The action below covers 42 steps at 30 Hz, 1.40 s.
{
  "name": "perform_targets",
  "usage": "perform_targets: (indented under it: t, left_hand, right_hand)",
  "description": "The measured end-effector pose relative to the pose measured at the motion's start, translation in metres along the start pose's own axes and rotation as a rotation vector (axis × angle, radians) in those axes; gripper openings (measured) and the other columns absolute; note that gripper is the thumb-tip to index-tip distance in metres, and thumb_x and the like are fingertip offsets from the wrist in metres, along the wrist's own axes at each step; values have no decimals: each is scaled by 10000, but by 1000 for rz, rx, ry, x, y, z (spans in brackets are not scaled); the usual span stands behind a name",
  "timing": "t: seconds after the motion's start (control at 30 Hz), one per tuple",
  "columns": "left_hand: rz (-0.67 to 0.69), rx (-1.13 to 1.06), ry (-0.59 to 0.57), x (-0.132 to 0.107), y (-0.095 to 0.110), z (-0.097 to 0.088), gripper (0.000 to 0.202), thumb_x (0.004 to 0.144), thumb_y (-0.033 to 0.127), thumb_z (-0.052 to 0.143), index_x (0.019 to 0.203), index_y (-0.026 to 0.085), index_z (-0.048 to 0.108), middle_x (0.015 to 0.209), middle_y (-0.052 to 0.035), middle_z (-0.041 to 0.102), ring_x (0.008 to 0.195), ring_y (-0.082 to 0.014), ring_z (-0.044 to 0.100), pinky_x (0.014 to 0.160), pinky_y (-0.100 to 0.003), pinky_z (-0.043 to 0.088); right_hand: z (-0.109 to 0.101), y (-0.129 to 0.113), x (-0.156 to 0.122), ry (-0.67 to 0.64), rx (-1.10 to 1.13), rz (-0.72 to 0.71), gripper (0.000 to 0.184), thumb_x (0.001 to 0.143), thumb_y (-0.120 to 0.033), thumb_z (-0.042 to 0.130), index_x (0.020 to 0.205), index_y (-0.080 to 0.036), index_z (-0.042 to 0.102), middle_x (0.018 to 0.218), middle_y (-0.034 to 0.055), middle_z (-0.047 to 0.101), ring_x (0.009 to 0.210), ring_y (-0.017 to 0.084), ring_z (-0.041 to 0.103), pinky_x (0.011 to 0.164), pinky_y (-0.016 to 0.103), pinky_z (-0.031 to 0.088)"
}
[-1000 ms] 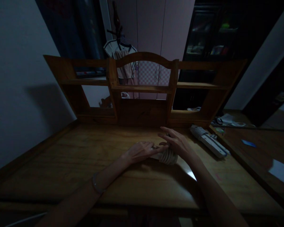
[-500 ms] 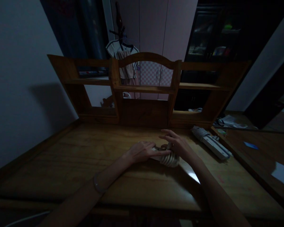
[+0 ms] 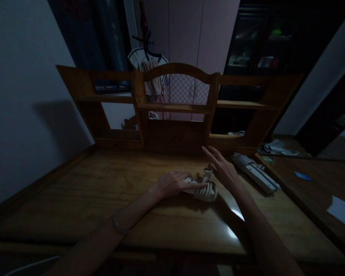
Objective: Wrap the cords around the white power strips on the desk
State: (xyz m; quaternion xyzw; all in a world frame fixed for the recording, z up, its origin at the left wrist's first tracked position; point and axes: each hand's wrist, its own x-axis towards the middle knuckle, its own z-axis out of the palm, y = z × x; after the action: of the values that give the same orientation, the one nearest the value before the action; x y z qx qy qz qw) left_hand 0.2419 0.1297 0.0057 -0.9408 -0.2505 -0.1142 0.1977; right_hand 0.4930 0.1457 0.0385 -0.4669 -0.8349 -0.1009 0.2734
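Note:
A white power strip with its cord coiled around it lies in the middle of a wooden desk. My left hand rests flat on its left end, fingers stretched along it. My right hand hovers just right of the coil with fingers spread, beside the plug end that sticks up from the coil. In this dim light I cannot tell whether the thumb touches the plug.
A second white power strip with wrapped cord lies at the desk's right rear. A wooden hutch with shelves stands along the back. Clothes hang behind it. Papers and a blue card lie on the dark surface to the right.
My right hand has lifted off the coil and moved back and to the right with fingers spread, and the plug end now sticks up. My left hand has stayed on the strip.

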Motion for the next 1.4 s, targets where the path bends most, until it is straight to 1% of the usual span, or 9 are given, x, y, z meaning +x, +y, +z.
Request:
perform_targets:
  t: [0.13, 0.2, 0.3, 0.37, 0.47, 0.67, 1.0, 1.23, 1.4]
  left_hand:
    - [-23, 62, 18, -1, -2, 6, 634, 936, 191, 405, 1444, 471, 150, 972, -33, 562, 848, -161, 573, 780, -273, 462]
    - [-59, 79, 21, -2, -3, 9, 644, 932, 172, 394, 1445, 471, 145, 963, -33, 568, 843, -165, 574, 774, -279, 469]
    - [-122, 55, 26, -3, -6, 11, 662, 919, 157, 405, 1455, 444, 143, 967, -37, 574, 868, -172, 577, 786, -287, 475]
    - [-168, 15, 32, -4, -7, 12, 678, 905, 148, 426, 1461, 420, 150, 992, -39, 574, 895, -169, 578, 800, -284, 476]
    - [-243, -23, 39, -5, -8, 13, 688, 887, 149, 457, 1464, 396, 176, 990, -39, 574, 893, -166, 586, 781, -271, 480]
    - [-342, -85, 58, -7, -7, 15, 723, 855, 193, 536, 1464, 375, 190, 1046, -42, 586, 898, -167, 601, 776, -268, 480]
    - [-390, -142, 41, -7, -8, 9, 821, 811, 170, 577, 1469, 392, 140, 1049, -13, 587, 869, -169, 607, 750, -258, 470]
    - [-427, -141, 4, -6, -8, 7, 886, 785, 148, 579, 1473, 402, 82, 1003, -5, 565, 832, -166, 593, 711, -256, 462]
    - [-477, -113, -13, -4, -5, 9, 932, 763, 110, 570, 1471, 413, 45, 955, 1, 554, 806, -170, 589, 674, -254, 448]
  right_hand:
    - [8, 3, -1, 11, 17, 7, 761, 794, -15, 444, 1464, -325, 259, 1457, 50, 365, 1216, 232, 499, 864, 331, 513]
    - [14, 3, 0, 24, 98, 47, 600, 846, -76, 442, 1403, -293, 392, 1352, 59, 492, 1123, 225, 565, 840, 325, 510]
    - [20, 3, 0, 1, 347, 168, 310, 947, -251, 387, 1159, -226, 613, 1036, 60, 666, 918, 216, 642, 802, 328, 505]
    - [21, 0, 1, -62, 558, 243, 388, 980, -382, 319, 1032, -206, 661, 928, 52, 687, 889, 225, 647, 809, 344, 500]
    - [20, -9, 2, -191, 831, 278, 488, 970, -501, 280, 1048, -190, 648, 993, 47, 676, 960, 233, 623, 832, 370, 498]
    - [20, -26, 0, -257, 912, 329, 479, 788, -540, 624, 1113, -196, 555, 970, 41, 649, 865, 194, 617, 720, 300, 514]
    - [26, -22, -3, -91, 623, 78, 738, 588, -478, 813, 1184, -211, 470, 1052, 52, 618, 904, 214, 605, 760, 313, 474]
    - [28, -25, -2, -6, 560, -22, 811, 631, -423, 795, 1295, -227, 374, 1254, 104, 518, 1123, 254, 538, 927, 382, 444]
    - [31, -27, 0, 27, 507, 10, 816, 619, -473, 791, 1281, -228, 383, 1240, 103, 520, 1109, 261, 547, 907, 389, 461]
